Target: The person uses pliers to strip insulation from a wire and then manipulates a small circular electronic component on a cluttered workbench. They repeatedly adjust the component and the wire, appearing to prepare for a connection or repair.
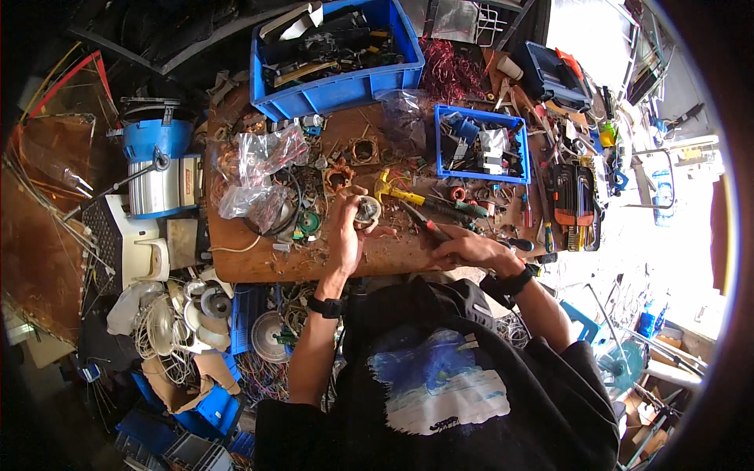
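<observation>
My left hand (345,229) is closed round a small round metal part with a pale rim (367,209), held up over the near half of the wooden workbench (259,263). Its exact kind is hard to make out. In my right hand (470,250) are what look like pliers (433,230) with red and black handles, their dark tip pointing up and left toward the round part, a little apart from it. Just beyond both hands lies a hammer (402,196) with a yellow head end and a dark grip. Copper-wound motor cores (339,177) rest past my left hand.
At the back stands a large blue crate (338,98) of dark scrap parts; a smaller blue tray (483,179) holds components. Plastic bags (263,161) and a green coil part (308,222) lie left. A hex key set (573,196) sits right. A blue-and-silver vacuum-like drum (157,173) stands beside the bench.
</observation>
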Demonstrator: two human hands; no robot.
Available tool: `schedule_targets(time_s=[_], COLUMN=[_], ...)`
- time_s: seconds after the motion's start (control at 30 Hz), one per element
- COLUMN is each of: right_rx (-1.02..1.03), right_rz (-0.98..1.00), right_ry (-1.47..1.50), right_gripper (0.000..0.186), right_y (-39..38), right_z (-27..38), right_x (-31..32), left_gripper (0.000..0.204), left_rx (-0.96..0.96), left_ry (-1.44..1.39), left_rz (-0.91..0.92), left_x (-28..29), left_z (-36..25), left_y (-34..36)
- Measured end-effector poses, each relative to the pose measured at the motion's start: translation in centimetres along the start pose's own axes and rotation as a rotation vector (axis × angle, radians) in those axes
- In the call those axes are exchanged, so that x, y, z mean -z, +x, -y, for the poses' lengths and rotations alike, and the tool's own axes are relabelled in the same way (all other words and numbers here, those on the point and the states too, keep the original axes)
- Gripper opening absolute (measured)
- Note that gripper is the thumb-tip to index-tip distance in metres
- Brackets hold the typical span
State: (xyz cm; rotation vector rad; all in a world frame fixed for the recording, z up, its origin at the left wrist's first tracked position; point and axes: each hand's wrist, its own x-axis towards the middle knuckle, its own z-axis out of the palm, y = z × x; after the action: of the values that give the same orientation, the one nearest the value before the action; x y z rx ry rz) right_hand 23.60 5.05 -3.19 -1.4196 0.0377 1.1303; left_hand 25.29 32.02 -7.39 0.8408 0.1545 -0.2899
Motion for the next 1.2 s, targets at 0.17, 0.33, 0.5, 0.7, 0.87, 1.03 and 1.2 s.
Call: schedule_targets(time_s=[0.17, 0.33, 0.5, 0.7, 0.87, 1.03, 1.2], right_rx=[0.044, 0.396, 0.625, 0.576, 0.708, 0.701, 0.804], right_rz=[0.108, -0.097, -0.489, -0.661, -0.814, -0.669, -0.727], right_ry=[0.019, -0.586, -1.009, -1.215, -1.303, -1.37, -1.43], right_gripper=[0.041, 0.051, 0.055, 0.045, 0.048, 0.048, 0.046], right_y=[3.3, 5.8, 5.1, 2.4, 1.2, 0.5, 1.2], right_z=[-2.3, -6.6, -6.8, -3.1, -1.0, 2.8, 2.8], right_x=[0.7, 2.7, 1.4, 0.1, -1.1, -1.3, -0.3], left_gripper=[0.019, 0.018, 0.019, 0.024, 0.024, 0.023, 0.025], left_rx=[0.024, -0.053, -0.156, 0.023, 0.106, 0.181, 0.274], left_ry=[0.021, 0.203, 0.35, 0.069, 0.003, -0.089, -0.125], left_rz=[-0.052, -0.142, -0.17, -0.286, -0.346, -0.364, -0.225], left_x=[0.5, -0.2, -0.7, -1.1, -1.3, -2.4, -1.8], left_z=[-0.1, -0.3, -1.0, -1.2, -0.9, -0.2, -0.3], left_y=[0.0, 0.1, 0.2, 0.6, 0.7, 0.5, 0.3])
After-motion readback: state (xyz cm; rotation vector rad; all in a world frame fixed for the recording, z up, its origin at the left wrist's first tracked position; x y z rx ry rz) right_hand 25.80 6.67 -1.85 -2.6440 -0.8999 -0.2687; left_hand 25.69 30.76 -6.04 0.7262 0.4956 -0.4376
